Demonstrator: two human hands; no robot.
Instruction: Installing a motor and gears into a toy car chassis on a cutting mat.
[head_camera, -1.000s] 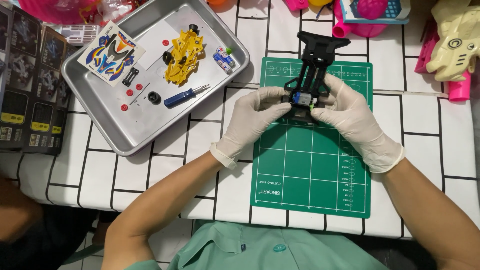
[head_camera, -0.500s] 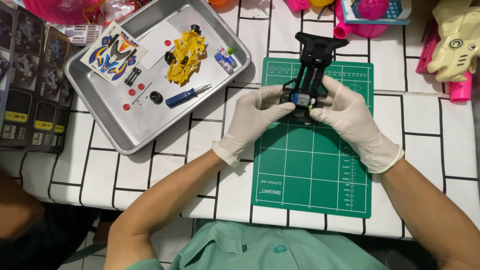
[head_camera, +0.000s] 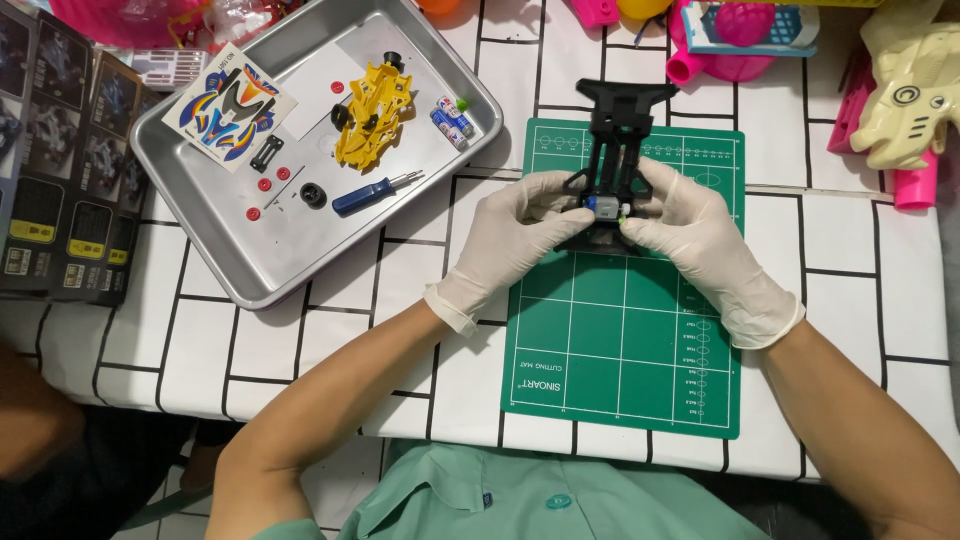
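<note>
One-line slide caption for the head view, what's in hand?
Gloved left hand and right hand grip a black toy-car chassis over a green cutting mat, parts tray alongside.

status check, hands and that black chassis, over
Both gloved hands, left hand and right hand, grip black chassis over green mat. Nothing obstructing.
</note>
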